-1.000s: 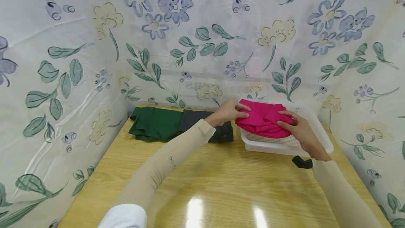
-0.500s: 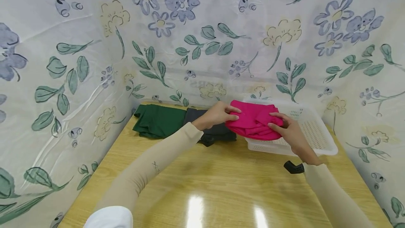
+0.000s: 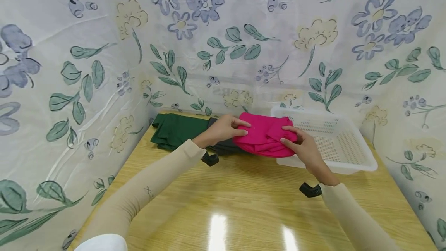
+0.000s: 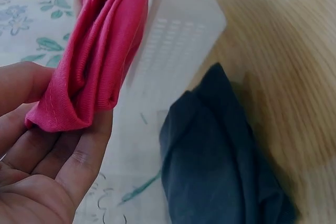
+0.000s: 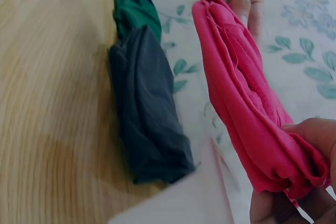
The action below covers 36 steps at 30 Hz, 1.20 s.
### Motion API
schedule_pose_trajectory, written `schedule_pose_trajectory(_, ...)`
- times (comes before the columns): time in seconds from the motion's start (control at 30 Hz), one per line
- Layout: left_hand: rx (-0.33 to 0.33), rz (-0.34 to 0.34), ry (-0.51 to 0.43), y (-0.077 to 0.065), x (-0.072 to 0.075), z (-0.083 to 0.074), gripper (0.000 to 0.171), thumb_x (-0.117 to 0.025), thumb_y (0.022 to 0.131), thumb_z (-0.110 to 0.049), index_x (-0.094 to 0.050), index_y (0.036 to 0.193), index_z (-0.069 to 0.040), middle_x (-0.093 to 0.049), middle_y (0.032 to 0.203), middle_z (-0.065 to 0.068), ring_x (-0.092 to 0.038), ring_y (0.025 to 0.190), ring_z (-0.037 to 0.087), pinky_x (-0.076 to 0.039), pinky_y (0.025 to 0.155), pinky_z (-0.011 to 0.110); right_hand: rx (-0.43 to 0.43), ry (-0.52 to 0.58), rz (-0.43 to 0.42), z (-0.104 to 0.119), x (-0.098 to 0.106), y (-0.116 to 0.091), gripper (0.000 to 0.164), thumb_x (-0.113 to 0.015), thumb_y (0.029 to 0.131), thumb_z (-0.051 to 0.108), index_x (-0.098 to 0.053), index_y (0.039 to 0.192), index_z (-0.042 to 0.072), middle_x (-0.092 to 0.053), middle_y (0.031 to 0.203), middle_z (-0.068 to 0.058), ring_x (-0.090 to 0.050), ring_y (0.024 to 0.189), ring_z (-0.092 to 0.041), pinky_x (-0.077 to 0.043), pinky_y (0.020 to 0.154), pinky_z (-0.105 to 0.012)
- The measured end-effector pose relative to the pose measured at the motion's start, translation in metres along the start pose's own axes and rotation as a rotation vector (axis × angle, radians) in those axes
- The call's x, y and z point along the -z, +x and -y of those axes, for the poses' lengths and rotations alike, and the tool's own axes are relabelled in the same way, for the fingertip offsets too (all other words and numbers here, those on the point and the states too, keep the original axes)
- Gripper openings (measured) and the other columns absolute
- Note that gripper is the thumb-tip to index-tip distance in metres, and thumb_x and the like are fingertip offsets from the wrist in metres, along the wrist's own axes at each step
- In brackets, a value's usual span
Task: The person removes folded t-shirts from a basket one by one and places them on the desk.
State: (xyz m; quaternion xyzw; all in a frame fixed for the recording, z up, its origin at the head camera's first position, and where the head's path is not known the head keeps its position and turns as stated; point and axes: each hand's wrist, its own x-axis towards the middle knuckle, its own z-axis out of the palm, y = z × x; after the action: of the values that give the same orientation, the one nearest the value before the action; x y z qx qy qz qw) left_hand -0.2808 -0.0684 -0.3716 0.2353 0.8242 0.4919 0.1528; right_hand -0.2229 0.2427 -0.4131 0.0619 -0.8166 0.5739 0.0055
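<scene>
Both hands hold a folded bright pink cloth garment [image 3: 261, 133] in the air, between the dark grey folded garment and the white basket. My left hand [image 3: 224, 129] pinches its left end, thumb on one face and fingers on the other, as the left wrist view shows. At the opposite end my right hand [image 3: 303, 146] grips the layered fold with thumb and fingers. Below and to the left lies the dark grey folded garment [image 5: 147, 108], partly hidden by the left hand and the pink cloth in the head view. Left of it rests a dark green folded garment [image 3: 177, 131].
A white perforated plastic basket [image 3: 362, 162] stands at the back right of the wooden table [image 3: 251, 200]. Floral fabric [image 3: 223, 22] hangs behind and along the sides. Black wrist pieces [image 3: 310, 190] sit at the cuffs.
Both hands have carried the pink garment leftward, from over the basket to partly above the dark grey garment. More of the basket's inside shows now. The grip looks the same.
</scene>
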Motion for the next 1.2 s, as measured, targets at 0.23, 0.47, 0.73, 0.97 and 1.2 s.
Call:
schedule_pose_trajectory(0.23,0.009,-0.022,0.002,-0.025,0.013,0.02,0.033,-0.075,0.097,-0.023,-0.074,0.13,-0.02,-0.075,0.106,-0.004,-0.061,0.101,0.014,-0.045,0.075,0.032,0.047,-0.043,-0.003,0.004,-0.027,-0.005,0.045,-0.077,0.095,0.028,-0.065,0.138,0.021,-0.067,0.094,-0.009,-0.062,0.077,-0.018,-0.051,0.066,-0.025)
schedule_pose_trajectory(0.47,0.004,-0.022,0.013,-0.052,0.028,0.033,0.033,-0.075,0.097,-0.022,-0.074,0.13,-0.02,-0.045,0.056,-0.003,-0.022,0.057,0.014,-0.028,0.058,0.032,0.092,-0.064,-0.004,0.008,-0.056,-0.013,0.042,-0.079,0.094,0.028,-0.067,0.134,0.024,-0.064,0.08,-0.007,-0.057,0.068,-0.019,-0.047,0.059,-0.027)
schedule_pose_trajectory(0.73,0.069,-0.013,-0.041,-0.084,0.042,0.048,0.034,-0.077,0.096,-0.021,-0.075,0.129,-0.019,-0.037,0.056,-0.004,-0.031,0.055,0.014,-0.034,0.057,0.027,0.127,-0.051,0.026,0.01,-0.086,-0.023,0.04,-0.08,0.093,0.028,-0.069,0.131,0.028,-0.058,0.07,-0.004,-0.054,0.063,-0.017,-0.044,0.055,-0.026)
schedule_pose_trajectory(0.97,0.087,-0.009,-0.008,-0.106,0.054,0.062,0.036,-0.077,0.095,-0.025,-0.074,0.13,-0.019,-0.037,0.057,-0.003,-0.035,0.06,0.016,-0.034,0.059,0.03,0.131,-0.009,0.041,0.005,-0.117,-0.03,0.04,-0.08,0.093,0.027,-0.069,0.13,0.03,-0.053,0.066,-0.001,-0.05,0.06,-0.014,-0.04,0.054,-0.024)
schedule_pose_trajectory(1.2,0.105,0.007,0.017,-0.12,0.067,0.077,0.036,-0.076,0.096,-0.018,-0.073,0.131,-0.013,-0.075,0.088,0.004,-0.054,0.106,0.024,-0.047,0.072,0.031,0.136,0.02,0.078,0.001,-0.141,-0.031,0.039,-0.08,0.093,0.023,-0.069,0.13,0.027,-0.056,0.066,0.0,-0.051,0.059,-0.012,-0.041,0.053,-0.023)
